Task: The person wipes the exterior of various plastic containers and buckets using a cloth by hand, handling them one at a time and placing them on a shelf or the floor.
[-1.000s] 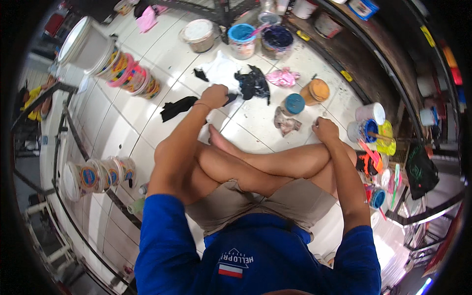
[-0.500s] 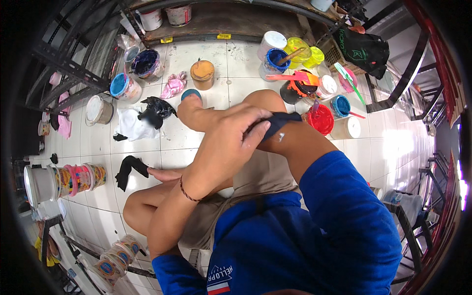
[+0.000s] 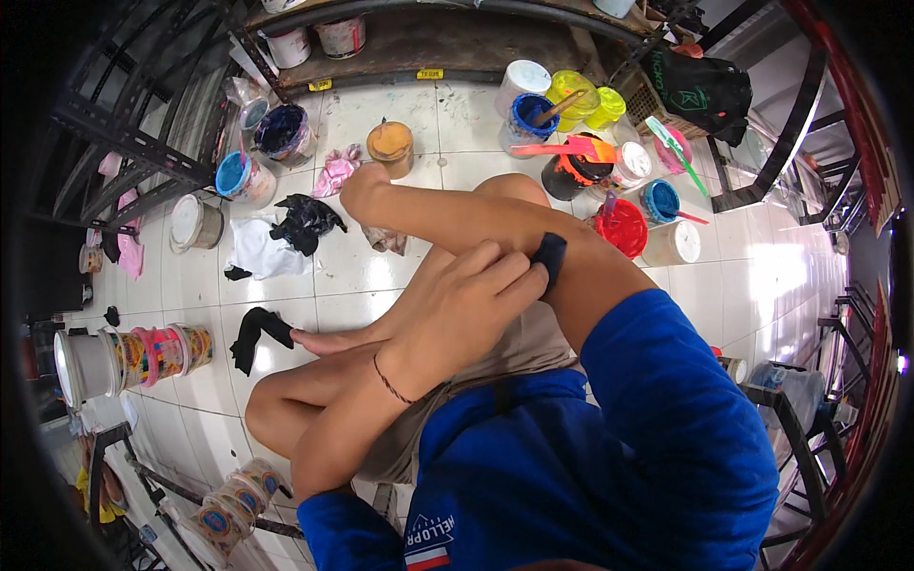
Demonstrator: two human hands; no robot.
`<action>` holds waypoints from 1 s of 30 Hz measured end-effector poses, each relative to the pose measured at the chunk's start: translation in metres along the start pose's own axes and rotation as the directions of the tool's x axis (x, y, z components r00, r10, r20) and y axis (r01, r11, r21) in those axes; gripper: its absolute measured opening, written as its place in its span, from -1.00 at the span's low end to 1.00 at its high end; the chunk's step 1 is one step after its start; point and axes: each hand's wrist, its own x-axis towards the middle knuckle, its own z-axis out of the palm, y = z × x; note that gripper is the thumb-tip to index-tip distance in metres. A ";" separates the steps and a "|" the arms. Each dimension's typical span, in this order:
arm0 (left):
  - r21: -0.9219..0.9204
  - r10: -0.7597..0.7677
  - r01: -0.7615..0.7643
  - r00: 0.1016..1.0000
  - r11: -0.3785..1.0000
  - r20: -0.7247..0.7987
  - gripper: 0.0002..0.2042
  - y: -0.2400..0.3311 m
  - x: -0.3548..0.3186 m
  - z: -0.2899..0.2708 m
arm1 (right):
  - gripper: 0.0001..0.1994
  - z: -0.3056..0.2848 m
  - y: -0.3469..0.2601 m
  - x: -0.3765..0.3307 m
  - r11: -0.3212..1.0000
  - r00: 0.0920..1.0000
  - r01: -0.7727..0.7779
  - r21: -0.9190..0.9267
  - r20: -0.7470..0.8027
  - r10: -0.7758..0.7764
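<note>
My left hand (image 3: 481, 295) is closed on a dark cloth (image 3: 549, 259), its fingers bunched. The cloth presses against my right forearm (image 3: 533, 224) just below the elbow. That forearm reaches across to the far left, over my crossed legs. My right hand (image 3: 365, 195) is bent down at the wrist and looks curled, its fingers mostly hidden. Just under the right wrist shows a streaked, brownish-pink object (image 3: 385, 240), partly covered; its kind is unclear. Beyond the hand stand a tub with an orange-tan lid (image 3: 390, 143) and a crumpled pink cloth (image 3: 338, 171).
Ink tubs surround me on white tiles: blue (image 3: 531, 119), red (image 3: 621, 226) and yellow ones. An orange-smeared spatula (image 3: 571, 148) lies over a black tub. At left are a black crumpled bag (image 3: 309, 224), a white cloth (image 3: 262, 249), a black strip (image 3: 255, 335) and a metal rack (image 3: 133, 143).
My left hand has moved the dark cloth to the right and slightly down along the forearm. The right hand has turned; the teal surface seen beside it is hidden now, and the streaked object shows below.
</note>
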 end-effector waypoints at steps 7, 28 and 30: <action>0.000 -0.156 0.158 0.974 0.987 -0.167 -0.86 -0.004 -0.052 0.030 | -0.66 -0.022 0.023 0.022 0.999 0.997 -0.050 -0.011 -0.061 0.049; 0.067 -0.569 0.566 0.808 0.822 0.155 -0.89 -0.158 -0.092 -0.008 | -0.61 0.004 0.288 0.006 0.860 0.775 -0.420 0.290 -0.379 0.506; 0.057 -0.558 0.561 0.798 0.826 0.226 -0.88 -0.186 -0.094 0.007 | -0.55 0.021 0.329 0.025 0.834 0.708 -0.436 0.338 -0.443 0.549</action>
